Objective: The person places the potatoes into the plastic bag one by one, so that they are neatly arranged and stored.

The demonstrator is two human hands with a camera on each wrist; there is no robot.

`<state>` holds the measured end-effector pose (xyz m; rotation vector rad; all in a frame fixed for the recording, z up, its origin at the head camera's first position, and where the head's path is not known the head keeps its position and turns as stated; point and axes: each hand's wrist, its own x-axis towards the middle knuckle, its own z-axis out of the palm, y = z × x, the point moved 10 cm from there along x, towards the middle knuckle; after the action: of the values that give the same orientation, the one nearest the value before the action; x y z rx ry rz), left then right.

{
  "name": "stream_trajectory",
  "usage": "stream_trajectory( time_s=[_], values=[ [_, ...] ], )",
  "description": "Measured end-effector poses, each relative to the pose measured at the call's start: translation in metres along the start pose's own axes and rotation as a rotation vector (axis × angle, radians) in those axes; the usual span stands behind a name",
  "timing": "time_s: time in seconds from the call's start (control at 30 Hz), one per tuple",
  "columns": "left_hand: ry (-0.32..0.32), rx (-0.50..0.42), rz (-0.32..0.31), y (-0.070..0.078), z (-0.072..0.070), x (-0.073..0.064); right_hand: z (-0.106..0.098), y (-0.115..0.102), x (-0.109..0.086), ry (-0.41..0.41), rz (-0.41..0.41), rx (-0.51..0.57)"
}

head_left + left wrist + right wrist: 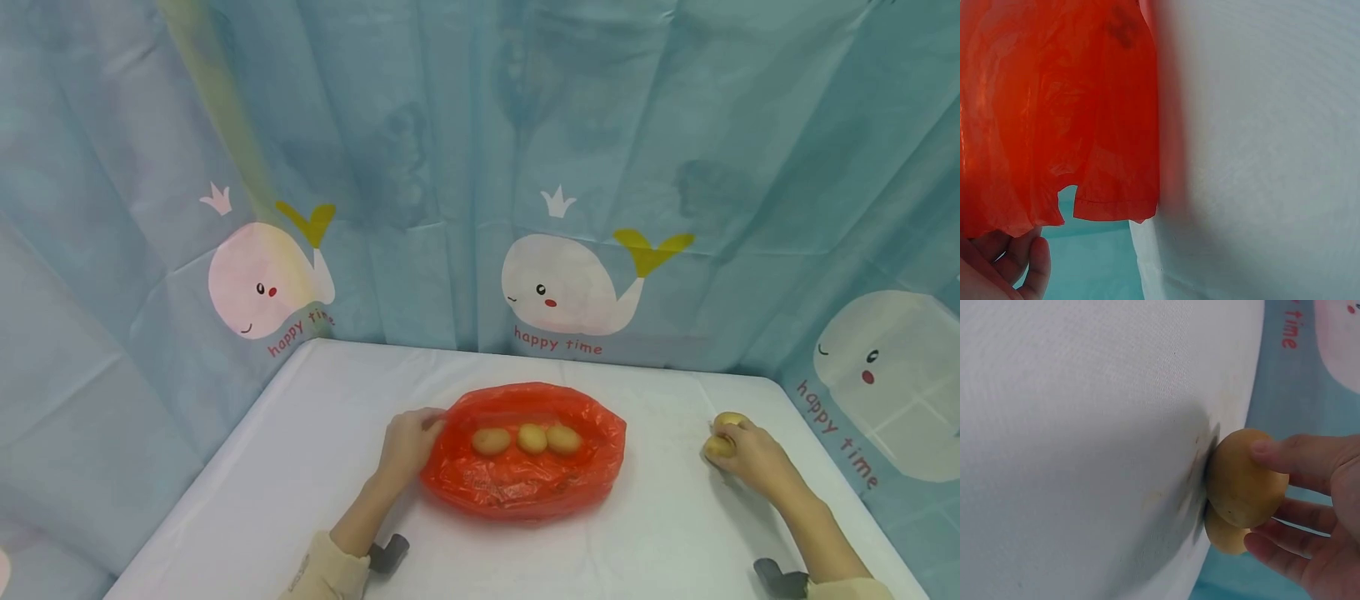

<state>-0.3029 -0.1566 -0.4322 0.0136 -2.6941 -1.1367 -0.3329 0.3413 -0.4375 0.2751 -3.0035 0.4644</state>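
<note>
A red plastic bag (517,492) lies with its mouth open on the white table, three potatoes (491,442) showing inside. My left hand (408,442) holds the bag's left rim. In the left wrist view, curled fingers (1038,265) sit at the edge of the red bag (1097,125), and the film partly hides the grip. Off to the right, my right hand (757,462) grips a potato (720,447) at the tabletop. The right wrist view has the thumb on this potato (1244,481), with a second potato (1227,534) just behind it, beside the fingers.
The white table (667,542) ends at a blue curtain (450,167) printed with whales, which rises along its back and sides. Dark devices (388,554) are strapped at both wrists. White tabletop lies between the bag and the right-hand potatoes.
</note>
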Motion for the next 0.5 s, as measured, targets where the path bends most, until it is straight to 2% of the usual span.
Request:
stream_trajectory(
  time_s=[0.5],
  values=[
    [0.008, 0.002, 0.018, 0.0016, -0.0010, 0.0010, 0.0036, -0.0061, 0.0013, 0.009, 0.003, -0.062]
  ],
)
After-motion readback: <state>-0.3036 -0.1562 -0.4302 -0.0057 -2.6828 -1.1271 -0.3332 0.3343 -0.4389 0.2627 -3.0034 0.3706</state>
